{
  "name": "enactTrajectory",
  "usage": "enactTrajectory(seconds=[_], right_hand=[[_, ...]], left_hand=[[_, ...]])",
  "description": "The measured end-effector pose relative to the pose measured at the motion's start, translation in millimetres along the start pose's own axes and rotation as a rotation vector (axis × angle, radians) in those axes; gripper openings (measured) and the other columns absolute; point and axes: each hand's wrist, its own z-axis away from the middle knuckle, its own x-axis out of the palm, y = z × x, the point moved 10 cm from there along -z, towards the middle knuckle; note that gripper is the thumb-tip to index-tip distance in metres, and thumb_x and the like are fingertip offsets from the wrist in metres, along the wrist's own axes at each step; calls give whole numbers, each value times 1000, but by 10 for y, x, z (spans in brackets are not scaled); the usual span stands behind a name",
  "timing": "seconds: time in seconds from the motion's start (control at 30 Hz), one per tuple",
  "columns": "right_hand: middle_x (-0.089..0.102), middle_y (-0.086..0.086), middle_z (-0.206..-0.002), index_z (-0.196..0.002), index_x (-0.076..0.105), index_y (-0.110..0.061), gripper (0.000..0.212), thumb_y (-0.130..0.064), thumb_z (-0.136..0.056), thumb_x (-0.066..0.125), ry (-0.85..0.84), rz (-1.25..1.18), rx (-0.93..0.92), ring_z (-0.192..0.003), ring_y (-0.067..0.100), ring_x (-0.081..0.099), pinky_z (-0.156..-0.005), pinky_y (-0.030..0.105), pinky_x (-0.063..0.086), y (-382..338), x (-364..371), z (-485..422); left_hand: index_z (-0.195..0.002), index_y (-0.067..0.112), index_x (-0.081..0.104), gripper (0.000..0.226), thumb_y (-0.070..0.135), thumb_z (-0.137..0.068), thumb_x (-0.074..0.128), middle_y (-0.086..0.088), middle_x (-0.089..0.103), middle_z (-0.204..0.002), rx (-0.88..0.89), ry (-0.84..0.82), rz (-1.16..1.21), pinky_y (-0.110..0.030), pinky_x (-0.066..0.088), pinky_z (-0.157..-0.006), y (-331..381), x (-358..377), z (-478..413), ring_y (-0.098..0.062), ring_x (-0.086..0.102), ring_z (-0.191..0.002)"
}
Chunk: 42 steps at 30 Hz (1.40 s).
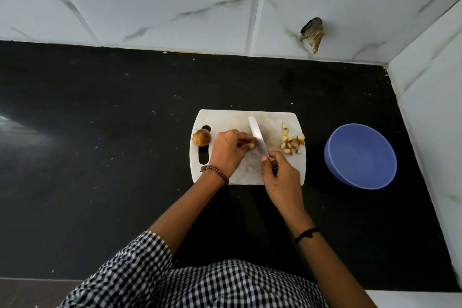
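Knife (258,139), tip pointing away-left, against potato piece (251,146)

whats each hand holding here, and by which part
The right hand grips the knife by its handle, just behind the blade. The left hand holds a potato piece by its top with curled fingers, beside the blade.

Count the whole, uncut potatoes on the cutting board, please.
1. The whole potato lies at the left edge of the cutting board. The left hand holds another piece beside the knife, mostly hidden; cut chunks lie on the right.
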Motion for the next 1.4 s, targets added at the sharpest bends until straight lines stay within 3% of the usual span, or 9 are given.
enactTrajectory(seconds=[0.1,0.2,0.27,0.4,0.57,0.73,0.8,0.9,1.4], right_hand=[[66,-4,-101,-135,55,-20,35,-34,-104,47,-4,24,-12,-82,3,60,-63,5,42,-3,10,84],[67,2,-114,-144,48,-19,41,-30,-104,47,-10,56,-60,-97,11,63,-78,12,47,-47,26,161],[67,4,-113,-148,44,-20,44,-27,-104,47,-3,91,-99,-98,14,64,-83,24,52,-72,29,202],[63,5,-104,-155,32,-22,51,-26,-105,44,2,233,-163,-89,13,60,-80,31,55,-90,46,250],[56,7,-98,-158,22,-18,56,-25,-106,42,-45,443,-184,-80,15,56,-70,29,52,-160,147,342],[58,11,-97,-157,22,-11,57,-19,-105,45,-35,496,-200,-73,18,56,-64,28,48,-168,204,329],[59,12,-96,-156,23,-10,58,-17,-104,47,-35,509,-222,-71,20,56,-62,30,47,-171,247,318],[59,14,-95,-156,23,-10,58,-16,-103,47,-40,466,-231,-74,24,58,-65,34,50,-172,296,244],[65,18,-103,-157,25,-13,56,-19,-104,43,-47,334,-233,-88,34,63,-76,50,55,-217,311,-1]], left_hand=[[-95,15,77,14,10,-81,74,0,74,-90,10,-6,-44,-21,54,-81,26,-13,11,-10,68,-83],[-94,14,77,13,12,-82,73,-2,74,-88,-24,-9,-51,-23,54,-80,11,-22,7,-12,67,-82],[-94,14,77,12,13,-83,72,-3,74,-87,-31,-14,-73,-24,54,-80,15,-20,2,-13,67,-82],[-93,11,77,11,11,-84,72,-5,74,-87,-40,-22,-75,-26,55,-79,25,-18,0,-15,68,-82],[-98,9,76,15,11,-84,72,-2,74,-94,-92,-28,-59,0,40,-66,-4,-7,2,-10,66,-85],[-97,7,76,14,7,-83,72,-4,74,-93,-102,-39,-57,7,36,-62,0,1,-10,-5,62,-80],[-96,6,76,15,3,-82,72,-4,74,-93,-98,-44,-61,5,39,-67,-2,13,-14,-4,62,-80],[-95,8,76,15,4,-82,72,-4,74,-93,-92,-39,-83,-9,48,-78,-1,16,-16,-11,67,-87],[-91,7,77,11,3,-82,70,-5,74,-91,-84,4,-100,-11,45,-76,33,-9,33,-13,67,-88]])
